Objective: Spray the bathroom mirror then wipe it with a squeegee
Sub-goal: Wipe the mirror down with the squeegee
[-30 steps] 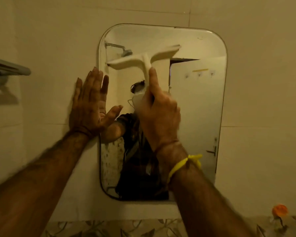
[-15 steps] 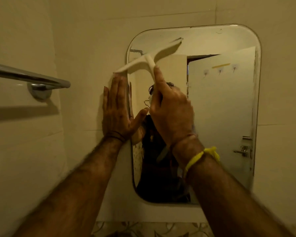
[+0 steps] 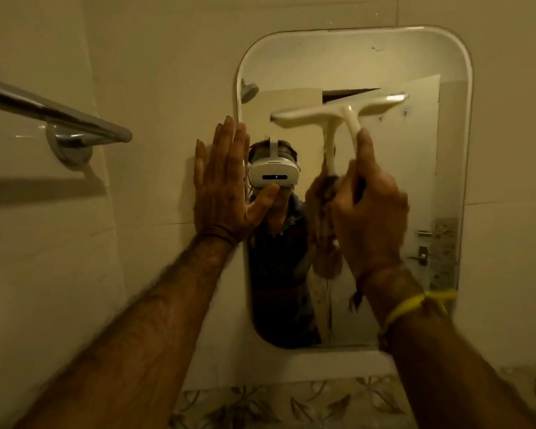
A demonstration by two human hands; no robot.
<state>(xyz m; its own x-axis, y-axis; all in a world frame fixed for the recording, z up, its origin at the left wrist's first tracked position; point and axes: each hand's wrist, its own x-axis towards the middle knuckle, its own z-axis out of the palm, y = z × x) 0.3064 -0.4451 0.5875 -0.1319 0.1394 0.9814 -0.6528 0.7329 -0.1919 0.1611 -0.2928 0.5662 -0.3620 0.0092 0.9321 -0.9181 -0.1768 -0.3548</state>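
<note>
One stroke further: squeegee (image 3: 337,114) shifted rightward across mirror (image 3: 415,187), gripped by right hand (image 3: 368,218); left hand (image 3: 226,187) flat, bracing. Wiping underway.

Tiled wall (image 3: 167,41): carries mirror (image 3: 446,72), rounded corners, mounted flush. Chrome towel rail (image 3: 53,114) fixed to wall at left, round bracket. Left hand (image 3: 226,187) flat on wall at mirror's left edge, thumb over glass. Patterned tile band (image 3: 291,404) below.
</note>
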